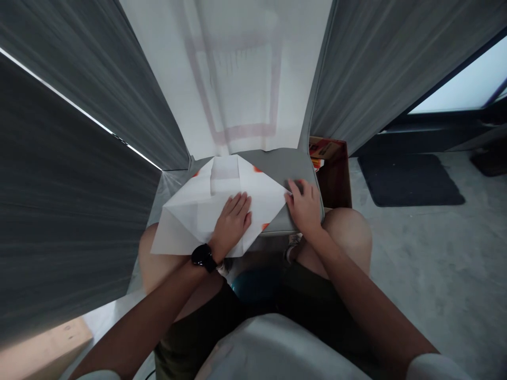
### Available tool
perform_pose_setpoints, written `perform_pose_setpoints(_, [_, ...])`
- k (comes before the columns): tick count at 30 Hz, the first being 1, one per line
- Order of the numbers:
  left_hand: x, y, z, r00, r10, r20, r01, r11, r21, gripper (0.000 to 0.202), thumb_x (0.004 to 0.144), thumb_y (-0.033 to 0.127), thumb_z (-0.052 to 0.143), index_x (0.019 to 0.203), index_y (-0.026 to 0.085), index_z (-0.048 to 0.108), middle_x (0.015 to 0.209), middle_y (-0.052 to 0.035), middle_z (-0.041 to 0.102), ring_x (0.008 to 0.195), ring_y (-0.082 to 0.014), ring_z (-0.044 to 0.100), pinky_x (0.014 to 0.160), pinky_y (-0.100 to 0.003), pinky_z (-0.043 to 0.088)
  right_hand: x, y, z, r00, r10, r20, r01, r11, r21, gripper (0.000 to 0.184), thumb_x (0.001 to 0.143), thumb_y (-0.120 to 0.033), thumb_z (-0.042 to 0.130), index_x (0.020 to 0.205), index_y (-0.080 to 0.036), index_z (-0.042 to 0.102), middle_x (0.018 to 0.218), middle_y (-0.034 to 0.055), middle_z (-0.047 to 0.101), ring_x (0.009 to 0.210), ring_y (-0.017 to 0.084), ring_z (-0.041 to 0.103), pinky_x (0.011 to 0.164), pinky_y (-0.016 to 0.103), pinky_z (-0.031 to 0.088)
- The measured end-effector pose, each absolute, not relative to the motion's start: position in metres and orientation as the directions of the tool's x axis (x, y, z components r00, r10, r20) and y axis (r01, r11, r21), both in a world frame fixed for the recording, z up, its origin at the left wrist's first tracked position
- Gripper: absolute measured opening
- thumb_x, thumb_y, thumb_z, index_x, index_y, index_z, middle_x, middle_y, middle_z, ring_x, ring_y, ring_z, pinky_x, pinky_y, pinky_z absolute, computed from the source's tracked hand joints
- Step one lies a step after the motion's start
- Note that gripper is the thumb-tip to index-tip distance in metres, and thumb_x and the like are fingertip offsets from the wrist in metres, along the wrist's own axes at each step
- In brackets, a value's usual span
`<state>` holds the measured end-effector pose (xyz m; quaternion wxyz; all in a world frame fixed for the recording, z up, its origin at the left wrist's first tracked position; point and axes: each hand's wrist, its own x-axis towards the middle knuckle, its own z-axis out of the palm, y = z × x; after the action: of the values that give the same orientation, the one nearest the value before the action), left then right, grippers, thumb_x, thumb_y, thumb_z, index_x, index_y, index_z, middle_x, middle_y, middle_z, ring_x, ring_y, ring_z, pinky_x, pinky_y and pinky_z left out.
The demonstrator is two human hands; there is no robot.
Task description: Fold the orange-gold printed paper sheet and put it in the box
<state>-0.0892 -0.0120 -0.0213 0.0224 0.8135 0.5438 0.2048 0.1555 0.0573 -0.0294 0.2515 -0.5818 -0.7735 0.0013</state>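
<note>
A large white sheet of paper (pixel 198 211), partly folded and with orange marks at its corners, lies on a small grey surface (pixel 285 166) in front of my knees. My left hand (pixel 233 221) rests flat on the middle of the paper, fingers stretched out and together. A black watch (pixel 203 257) is on that wrist. My right hand (pixel 304 203) presses on the paper's right corner at the grey surface's edge, its fingers curled down onto it.
Grey curtains (pixel 79 158) hang on both sides, with a white sheet (pixel 237 79) between them. A brown box (pixel 335 169) stands to the right of the grey surface. A dark mat (pixel 407 179) lies on the grey floor. A wooden board (pixel 43 353) sits at lower left.
</note>
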Motion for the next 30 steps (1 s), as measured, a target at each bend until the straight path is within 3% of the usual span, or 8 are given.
perform_pose_setpoints(7, [-0.089,-0.012,-0.02,0.316,0.898,0.307,0.878,-0.399,0.265,0.046,0.107,0.024,0.042,0.151,0.013,0.052,0.156,-0.0173,0.055,0.151,-0.03,0.046,0.125,-0.057,0.039,0.166,0.068,-0.044,-0.072,0.889,0.452,0.873,0.276,-0.403,0.046,0.105,-0.043,0.045,0.137,-0.018,0.065,0.13,0.0205,0.061,0.12,0.036,0.054,0.107,0.058,0.045])
perform_pose_setpoints(12, [-0.089,-0.012,-0.02,0.315,0.898,0.308,0.877,-0.399,0.267,0.045,0.108,0.024,0.042,0.149,0.011,0.053,0.156,-0.0179,0.056,0.151,-0.0298,0.047,0.126,-0.057,0.038,0.166,0.071,-0.041,0.012,0.854,0.52,0.839,0.274,-0.47,0.044,0.107,-0.039,0.04,0.126,-0.015,0.071,0.122,0.0202,0.065,0.115,0.033,0.059,0.104,0.053,0.05])
perform_pose_setpoints(14, [-0.088,-0.012,-0.02,0.318,0.898,0.304,0.879,-0.399,0.262,0.045,0.108,0.024,0.042,0.148,0.011,0.054,0.155,-0.0179,0.056,0.151,-0.0297,0.047,0.126,-0.056,0.037,0.162,0.072,-0.037,-0.068,0.854,0.515,0.831,0.334,-0.445,0.043,0.107,-0.038,0.04,0.128,-0.015,0.071,0.125,0.0195,0.067,0.118,0.032,0.06,0.106,0.051,0.049])
perform_pose_setpoints(17, [-0.09,-0.01,-0.02,0.32,0.902,0.291,0.874,-0.399,0.277,0.044,0.108,0.025,0.042,0.148,0.011,0.054,0.155,-0.0178,0.056,0.152,-0.029,0.046,0.127,-0.055,0.037,0.15,0.074,-0.032,-0.33,0.834,0.443,0.79,0.501,-0.354,0.039,0.107,-0.032,0.043,0.131,-0.021,0.071,0.135,0.0141,0.067,0.127,0.029,0.058,0.116,0.051,0.043])
perform_pose_setpoints(19, [-0.093,-0.009,-0.018,0.318,0.906,0.28,0.86,-0.4,0.316,0.044,0.108,0.027,0.042,0.148,0.012,0.054,0.156,-0.0173,0.056,0.152,-0.0288,0.046,0.126,-0.057,0.037,0.142,0.075,-0.033,-0.419,0.817,0.395,0.772,0.55,-0.318,0.037,0.106,-0.026,0.043,0.128,-0.021,0.073,0.136,0.0123,0.068,0.13,0.028,0.057,0.119,0.051,0.04])
perform_pose_setpoints(23, [-0.1,-0.01,-0.002,0.236,0.928,0.288,0.803,-0.353,0.481,0.042,0.107,0.031,0.049,0.146,0.016,0.056,0.15,-0.0151,0.062,0.143,-0.0264,0.056,0.121,-0.051,0.047,0.136,0.077,-0.039,-0.381,0.84,0.386,0.801,0.508,-0.316,0.034,0.107,-0.024,0.046,0.123,-0.018,0.075,0.139,0.0141,0.068,0.137,0.03,0.053,0.12,0.053,0.039])
perform_pose_setpoints(28, [-0.058,-0.041,0.046,-0.16,0.888,0.43,0.741,-0.179,0.647,0.031,0.107,0.026,0.049,0.134,0.019,0.064,0.137,-0.0124,0.071,0.134,-0.0255,0.063,0.119,-0.052,0.049,0.137,0.076,-0.04,-0.371,0.852,0.371,0.813,0.491,-0.313,0.032,0.106,-0.024,0.049,0.126,-0.021,0.074,0.141,0.0134,0.065,0.137,0.03,0.051,0.122,0.053,0.036])
perform_pose_setpoints(30, [-0.024,-0.06,0.059,0.035,0.934,0.355,0.669,-0.286,0.686,0.029,0.105,0.023,0.051,0.129,0.022,0.067,0.131,-0.0094,0.074,0.128,-0.0249,0.067,0.116,-0.049,0.051,0.138,0.076,-0.039,-0.392,0.848,0.357,0.819,0.498,-0.283,0.034,0.106,-0.023,0.048,0.129,-0.021,0.073,0.141,0.0136,0.065,0.137,0.029,0.05,0.121,0.051,0.037])
